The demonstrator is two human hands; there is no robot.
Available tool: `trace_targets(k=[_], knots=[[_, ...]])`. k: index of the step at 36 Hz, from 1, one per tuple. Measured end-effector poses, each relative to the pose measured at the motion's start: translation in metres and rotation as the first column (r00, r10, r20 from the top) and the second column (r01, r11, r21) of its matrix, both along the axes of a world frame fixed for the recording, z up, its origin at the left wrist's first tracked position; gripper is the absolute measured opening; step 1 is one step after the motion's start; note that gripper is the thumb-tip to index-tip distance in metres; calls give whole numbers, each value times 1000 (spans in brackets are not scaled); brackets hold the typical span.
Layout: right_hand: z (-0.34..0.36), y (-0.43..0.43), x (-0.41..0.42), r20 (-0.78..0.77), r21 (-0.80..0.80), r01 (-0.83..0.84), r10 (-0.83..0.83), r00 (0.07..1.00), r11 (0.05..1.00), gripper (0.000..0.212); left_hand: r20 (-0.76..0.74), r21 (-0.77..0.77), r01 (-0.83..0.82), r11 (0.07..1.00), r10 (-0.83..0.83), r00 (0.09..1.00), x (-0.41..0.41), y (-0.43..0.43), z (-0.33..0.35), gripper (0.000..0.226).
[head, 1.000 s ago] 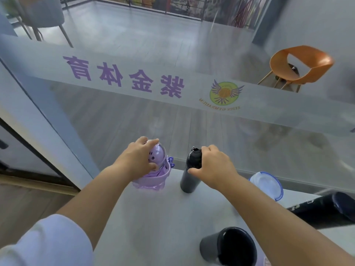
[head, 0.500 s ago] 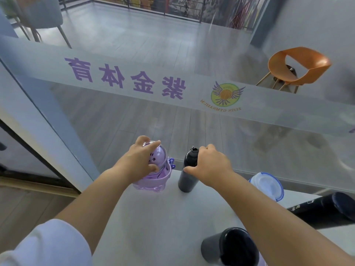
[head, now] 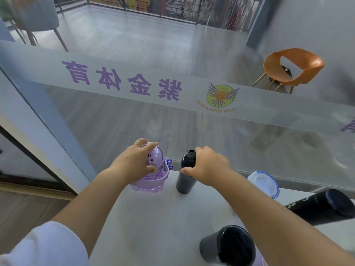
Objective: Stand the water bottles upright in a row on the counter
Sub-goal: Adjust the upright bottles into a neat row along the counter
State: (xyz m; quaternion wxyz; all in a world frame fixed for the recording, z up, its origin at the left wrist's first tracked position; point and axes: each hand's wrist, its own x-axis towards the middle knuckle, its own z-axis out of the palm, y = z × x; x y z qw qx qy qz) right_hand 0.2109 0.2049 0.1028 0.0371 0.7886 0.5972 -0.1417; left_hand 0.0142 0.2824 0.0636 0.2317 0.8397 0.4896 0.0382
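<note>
A purple bottle with a domed lid (head: 151,176) stands upright at the far left of the white counter (head: 153,223), and my left hand (head: 134,162) grips its lid from above. Just to its right stands a slim black bottle (head: 185,177), upright, with my right hand (head: 208,166) closed around its neck. A clear bottle with a blue-rimmed lid (head: 264,183) stands further right. A large black bottle (head: 322,207) lies on its side at the right edge. A dark grey tumbler (head: 228,245) stands near the front, under my right forearm.
A glass wall with a frosted band and purple lettering (head: 123,83) runs directly behind the counter's far edge. A white door frame (head: 38,131) slants down to the counter's left corner. Beyond the glass stands an orange chair (head: 292,68).
Both hands keep hold of their bottles. The black bottle has shifted slightly left, closer to the purple one.
</note>
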Motion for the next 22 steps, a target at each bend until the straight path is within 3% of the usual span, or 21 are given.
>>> trace_targets(k=[5, 9, 13, 17, 22], knots=[[16, -8, 12, -104, 59, 27, -21, 994, 998, 51, -75, 38, -9, 999, 12, 997, 2, -5, 17, 68], [27, -28, 28, -164, 177, 78, -49, 985, 981, 52, 47, 206, -13, 979, 3, 999, 7, -27, 35, 53], [30, -60, 47, -209, 306, 119, -55, 976, 945, 44, 174, 260, -16, 966, -31, 984, 18, -59, 49, 38], [33, -96, 66, -219, 339, 153, -81, 972, 928, 40, 173, 313, -3, 950, -54, 983, 34, -98, 50, 29], [32, -138, 89, -194, 332, 179, -119, 974, 926, 36, 202, 164, 128, 978, -160, 966, 58, -138, 43, 32]])
